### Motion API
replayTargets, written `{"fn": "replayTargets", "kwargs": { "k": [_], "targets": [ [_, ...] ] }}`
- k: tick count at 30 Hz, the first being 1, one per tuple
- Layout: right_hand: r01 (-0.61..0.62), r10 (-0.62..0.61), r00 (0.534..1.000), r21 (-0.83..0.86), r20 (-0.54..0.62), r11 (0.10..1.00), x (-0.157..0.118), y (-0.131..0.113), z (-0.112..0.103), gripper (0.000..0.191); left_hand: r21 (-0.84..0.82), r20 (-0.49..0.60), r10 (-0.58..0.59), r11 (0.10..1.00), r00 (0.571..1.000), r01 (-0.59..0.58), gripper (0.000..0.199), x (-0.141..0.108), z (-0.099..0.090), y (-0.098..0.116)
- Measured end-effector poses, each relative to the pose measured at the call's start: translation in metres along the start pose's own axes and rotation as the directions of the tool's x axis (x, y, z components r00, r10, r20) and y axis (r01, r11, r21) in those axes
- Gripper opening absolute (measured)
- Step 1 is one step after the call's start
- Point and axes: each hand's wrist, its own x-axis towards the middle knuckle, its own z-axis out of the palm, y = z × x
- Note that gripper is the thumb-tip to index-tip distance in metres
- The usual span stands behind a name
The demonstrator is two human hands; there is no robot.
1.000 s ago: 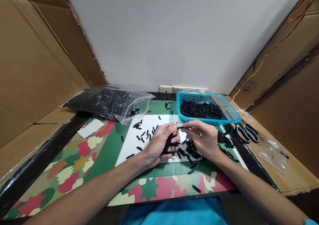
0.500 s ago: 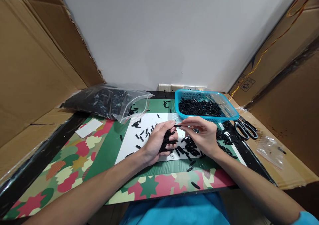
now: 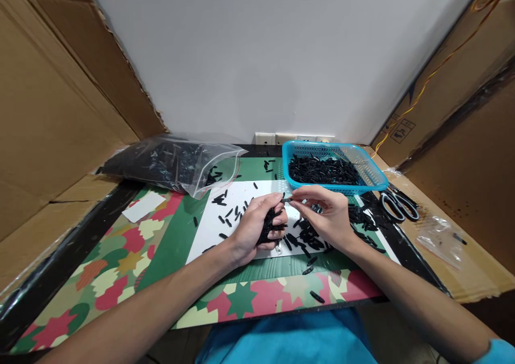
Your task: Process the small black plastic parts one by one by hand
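Note:
My left hand (image 3: pixel 255 227) is closed around a bunch of small black pieces (image 3: pixel 270 228), its thumb and forefinger at one end of a single black piece (image 3: pixel 286 199). The other end of that piece is pinched between the thumb and fingers of my right hand (image 3: pixel 325 213). Beneath and beside my right hand lies a pile of black pieces (image 3: pixel 309 236). More loose pieces are scattered over the white sheet (image 3: pixel 209 219) left of my left hand. Behind my right hand, a blue basket (image 3: pixel 336 188) holds many of the same pieces.
A clear zip bag (image 3: pixel 161 162) full of dark pieces lies at the back left, near a white paper scrap (image 3: pixel 144 206). Scissors (image 3: pixel 398 205) and a small clear bag (image 3: pixel 440 240) are on the right. Cardboard walls (image 3: pixel 52 85) stand at both sides.
The black piece between my hands has turned slightly and shows a lighter, shinier face. Both hands stay in nearly the same place. The view has shifted slightly.

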Motion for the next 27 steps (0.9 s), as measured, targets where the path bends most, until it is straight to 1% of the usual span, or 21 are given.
{"fn": "replayTargets", "kwargs": {
  "k": [5,8,10,12,15,21,23,27],
  "targets": [
    [0.002,-0.002,1.000,0.003,0.022,1.000,0.0005,0.0017,0.0005,0.007,0.007,-0.005,0.010,1.000,1.000,-0.010,0.046,-0.0012,0.0016,0.0002],
    [-0.011,0.011,1.000,0.010,0.015,1.000,0.0001,0.0013,0.0011,0.008,0.004,-0.008,0.022,1.000,1.000,-0.022,0.046,-0.0020,0.0023,0.0004],
    [-0.055,0.055,0.998,0.045,0.002,0.997,0.0002,0.0009,0.0014,0.010,-0.001,-0.011,0.025,1.000,1.000,-0.025,0.045,-0.0021,0.0024,0.0005],
    [-0.124,0.124,0.992,0.100,0.003,0.987,0.0005,0.0012,0.0017,0.012,0.003,-0.012,0.025,1.000,1.000,-0.025,0.044,-0.0019,0.0024,0.0003],
    [-0.199,0.193,0.980,0.174,0.050,0.964,0.0015,0.0031,0.0014,0.011,0.026,-0.017,0.029,0.999,0.999,-0.029,0.042,-0.0010,0.0020,-0.0008],
    [-0.284,0.244,0.952,0.239,0.184,0.929,0.0035,0.0057,-0.0006,0.018,0.034,-0.011,0.018,0.999,1.000,-0.017,0.042,0.0011,0.0000,-0.0040],
    [-0.297,0.251,0.947,0.251,0.201,0.921,0.0041,0.0050,-0.0003,0.020,0.032,-0.012,0.013,0.999,1.000,-0.012,0.042,0.0018,-0.0004,-0.0043],
    [-0.293,0.247,0.949,0.255,0.196,0.922,0.0047,0.0029,0.0016,0.021,0.022,-0.027,-0.001,1.000,1.000,0.001,0.042,0.0023,-0.0004,-0.0037]
  ]
}}
